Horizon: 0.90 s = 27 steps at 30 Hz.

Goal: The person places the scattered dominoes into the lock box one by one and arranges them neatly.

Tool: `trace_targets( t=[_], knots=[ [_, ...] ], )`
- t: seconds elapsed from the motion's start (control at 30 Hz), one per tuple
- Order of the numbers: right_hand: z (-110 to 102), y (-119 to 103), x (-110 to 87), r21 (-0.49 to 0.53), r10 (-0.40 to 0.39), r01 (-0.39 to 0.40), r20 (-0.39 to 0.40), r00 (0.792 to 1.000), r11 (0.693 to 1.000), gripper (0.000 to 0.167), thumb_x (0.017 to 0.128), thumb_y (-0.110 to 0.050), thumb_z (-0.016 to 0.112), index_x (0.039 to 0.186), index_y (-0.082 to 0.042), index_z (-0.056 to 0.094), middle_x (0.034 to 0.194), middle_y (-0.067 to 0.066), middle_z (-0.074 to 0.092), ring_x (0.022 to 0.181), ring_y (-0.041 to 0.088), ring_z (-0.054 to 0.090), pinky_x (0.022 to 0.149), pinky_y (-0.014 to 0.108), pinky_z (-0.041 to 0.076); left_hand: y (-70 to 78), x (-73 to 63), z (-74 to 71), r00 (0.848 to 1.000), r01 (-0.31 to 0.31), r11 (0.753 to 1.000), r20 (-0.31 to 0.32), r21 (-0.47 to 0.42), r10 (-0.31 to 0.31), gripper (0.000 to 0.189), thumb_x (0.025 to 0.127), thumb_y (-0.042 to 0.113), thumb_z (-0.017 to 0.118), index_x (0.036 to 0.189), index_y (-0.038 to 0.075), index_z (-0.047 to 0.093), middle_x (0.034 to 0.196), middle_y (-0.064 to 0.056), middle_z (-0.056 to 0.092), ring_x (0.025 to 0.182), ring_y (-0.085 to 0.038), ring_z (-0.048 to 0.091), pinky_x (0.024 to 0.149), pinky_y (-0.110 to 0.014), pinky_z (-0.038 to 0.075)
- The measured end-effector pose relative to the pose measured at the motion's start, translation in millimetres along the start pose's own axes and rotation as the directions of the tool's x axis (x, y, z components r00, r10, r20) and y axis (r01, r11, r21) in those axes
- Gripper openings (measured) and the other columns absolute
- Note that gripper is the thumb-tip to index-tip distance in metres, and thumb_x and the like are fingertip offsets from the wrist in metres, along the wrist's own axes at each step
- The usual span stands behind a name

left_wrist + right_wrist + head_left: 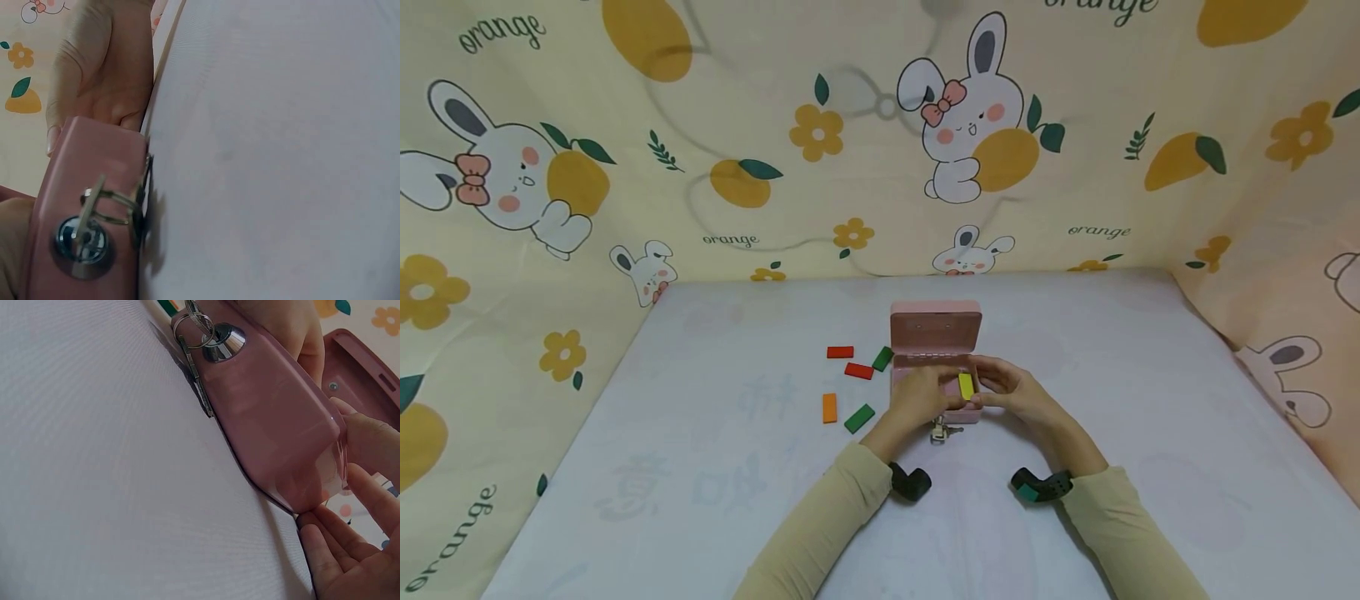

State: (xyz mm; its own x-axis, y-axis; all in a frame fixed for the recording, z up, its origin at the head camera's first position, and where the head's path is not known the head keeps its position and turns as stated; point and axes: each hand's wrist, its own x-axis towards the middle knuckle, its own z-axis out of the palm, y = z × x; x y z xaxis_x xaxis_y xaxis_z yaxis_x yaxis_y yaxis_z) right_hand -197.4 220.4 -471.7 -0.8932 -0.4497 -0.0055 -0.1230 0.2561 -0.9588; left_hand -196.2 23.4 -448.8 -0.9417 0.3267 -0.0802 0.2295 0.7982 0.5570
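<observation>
A small pink metal box (972, 417) stands on the table with its hinged lid (936, 332) raised. My left hand (917, 395) reaches over the box's front into it. At its fingertips a yellow block (966, 386) stands tilted, seemingly pinched; the fingers' far side is hidden. Against the box's right side rests my right hand (369, 494), thumb by the rim and extended fingers touching the side and lower corner. On the front is a round lock (82, 239) with a key in it. Other keys (938, 432) hang from its ring.
Left of the box lie two red blocks (840, 352), two green blocks (860, 418) and an orange block (830, 408). Around the white table (700, 500) hangs printed cloth (820, 200) with rabbits and oranges. Each wrist wears a dark camera mount (912, 482).
</observation>
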Motion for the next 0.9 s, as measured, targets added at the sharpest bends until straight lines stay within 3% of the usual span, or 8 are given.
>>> trace_targets(
  t=[0.13, 0.27, 0.37, 0.47, 0.53, 0.67, 0.8, 0.9],
  knots=[
    [1, 0, -0.6, 0.02, -0.005, 0.005, 0.001, 1.0, 1.0, 0.069, 0.087, -0.01, 0.069, 0.145, 0.005, 0.034, 0.15, 0.03, 0.034, 0.139, 0.045, 0.035, 0.099, 0.009, 0.041, -0.8, -1.2, 0.0, 1.0, -0.013, 1.0, -0.021, -0.008, 0.012, 0.046, 0.087, 0.035, 0.071, 0.13, 0.022, 0.061, 0.124, -0.002, 0.068, 0.104, -0.019, 0.064, 0.09, -0.036, 0.052],
    [0, 2, -0.2, 0.039, -0.048, 0.048, 0.008, 0.999, 0.998, 0.068, 0.087, -0.009, 0.068, 0.143, 0.01, 0.033, 0.148, 0.031, 0.035, 0.132, 0.013, 0.05, 0.098, 0.009, 0.042, -1.8, -4.4, -3.5, 0.998, -0.034, 0.997, -0.05, -0.069, 0.031, 0.043, 0.088, 0.029, 0.068, 0.129, 0.019, 0.061, 0.097, -0.006, 0.072, 0.073, -0.014, 0.057, 0.065, -0.023, 0.045],
    [0, 4, 0.7, 0.078, -0.076, 0.075, 0.014, 0.997, 0.994, 0.068, 0.087, -0.008, 0.068, 0.142, 0.012, 0.033, 0.145, 0.009, 0.049, 0.121, -0.012, 0.048, 0.096, 0.008, 0.043, -2.8, -7.4, -6.5, 0.996, -0.056, 0.992, -0.071, -0.11, 0.049, 0.041, 0.089, 0.026, 0.068, 0.128, 0.017, 0.062, 0.075, -0.004, 0.063, 0.06, -0.009, 0.045, 0.054, -0.018, 0.034],
    [0, 5, 1.4, 0.105, -0.104, 0.102, 0.017, 0.994, 0.989, 0.067, 0.087, -0.006, 0.068, 0.141, 0.014, 0.033, 0.134, -0.021, 0.051, 0.119, -0.018, 0.046, 0.097, 0.007, 0.041, -4.0, -10.3, -8.9, 0.993, -0.082, 0.987, -0.095, -0.135, 0.07, 0.039, 0.089, 0.024, 0.068, 0.126, 0.017, 0.063, 0.066, 0.001, 0.054, 0.058, -0.006, 0.043, 0.051, -0.016, 0.032],
    [0, 5, 1.3, 0.113, -0.109, 0.106, 0.019, 0.994, 0.988, 0.067, 0.087, -0.006, 0.067, 0.141, 0.014, 0.033, 0.131, -0.028, 0.049, 0.12, -0.018, 0.045, 0.097, 0.007, 0.04, -4.8, -12.2, -10.3, 0.991, -0.097, 0.984, -0.106, -0.148, 0.081, 0.037, 0.089, 0.023, 0.067, 0.126, 0.017, 0.063, 0.065, 0.003, 0.051, 0.059, -0.006, 0.042, 0.053, -0.015, 0.031],
    [0, 4, 0.7, 0.073, -0.077, 0.076, 0.004, 0.997, 0.994, 0.067, 0.086, -0.007, 0.069, 0.141, 0.011, 0.035, 0.143, -0.001, 0.051, 0.124, -0.01, 0.046, 0.097, 0.008, 0.041, -6.6, -17.3, -14.0, 0.989, -0.119, 0.976, -0.113, -0.184, 0.1, 0.036, 0.09, 0.022, 0.066, 0.125, 0.015, 0.064, 0.067, 0.003, 0.049, 0.061, -0.006, 0.042, 0.054, -0.016, 0.031],
    [1, 1, 0.1, 0.038, -0.019, 0.019, -0.004, 1.0, 0.999, 0.069, 0.086, -0.01, 0.07, 0.143, 0.008, 0.034, 0.149, 0.029, 0.035, 0.137, 0.028, 0.045, 0.097, 0.01, 0.044, -7.6, -23.7, -19.6, 0.989, -0.124, 0.965, -0.111, -0.23, 0.1, 0.035, 0.09, 0.022, 0.067, 0.124, 0.015, 0.064, 0.068, 0.002, 0.05, 0.06, -0.007, 0.043, 0.053, -0.017, 0.031],
    [1, 0, 0.3, 0.039, 0.012, -0.012, -0.005, 1.0, 0.999, 0.07, 0.086, -0.01, 0.069, 0.145, 0.006, 0.033, 0.15, 0.031, 0.033, 0.139, 0.047, 0.032, 0.099, 0.012, 0.044, -8.5, -28.5, -24.1, 0.986, -0.139, 0.959, -0.125, -0.246, 0.111, 0.035, 0.089, 0.021, 0.068, 0.123, 0.014, 0.065, 0.068, 0.0, 0.052, 0.06, -0.008, 0.043, 0.053, -0.017, 0.031]
  ],
)
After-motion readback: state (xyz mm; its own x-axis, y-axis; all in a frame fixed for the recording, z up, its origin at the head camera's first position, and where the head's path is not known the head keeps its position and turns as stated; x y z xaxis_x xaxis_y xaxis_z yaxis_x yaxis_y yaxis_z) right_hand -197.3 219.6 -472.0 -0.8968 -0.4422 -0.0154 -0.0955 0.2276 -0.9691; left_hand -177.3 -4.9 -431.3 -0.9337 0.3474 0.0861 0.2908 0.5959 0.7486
